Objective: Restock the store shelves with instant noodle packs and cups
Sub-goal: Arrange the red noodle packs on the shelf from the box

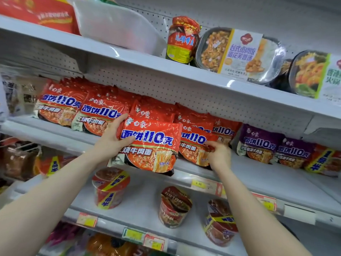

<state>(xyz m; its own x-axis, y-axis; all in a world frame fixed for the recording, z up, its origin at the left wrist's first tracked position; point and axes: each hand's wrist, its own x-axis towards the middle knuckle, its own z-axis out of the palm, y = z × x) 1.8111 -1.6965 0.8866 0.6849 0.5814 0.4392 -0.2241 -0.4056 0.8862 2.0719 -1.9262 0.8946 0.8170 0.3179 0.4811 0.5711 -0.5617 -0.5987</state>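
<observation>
Left hand (114, 139) grips the red noodle pack (153, 145) at its upper left corner: thumb flat across the front print, fingers curled over the top edge and behind. The pack faces me, tilted slightly, with its bottom edge hanging past the front lip of the middle shelf (258, 172). Wrapper is glossy orange-red with big blue-and-white lettering and a noodle-bowl photo on the lower half.

Right hand (219, 156) is just right of that pack, fingers curled tight, tips pinching the right side of the shelved red pack (191, 143) directly behind it. That one stands on the shelf, partly covered by the pack in my left hand.

More red packs (60, 106) stand in rows left of my left hand. Purple packs (258, 143) sit right of my right hand on the same shelf. Below both hands, three noodle cups (110, 187) stand spaced apart on the lower shelf.
</observation>
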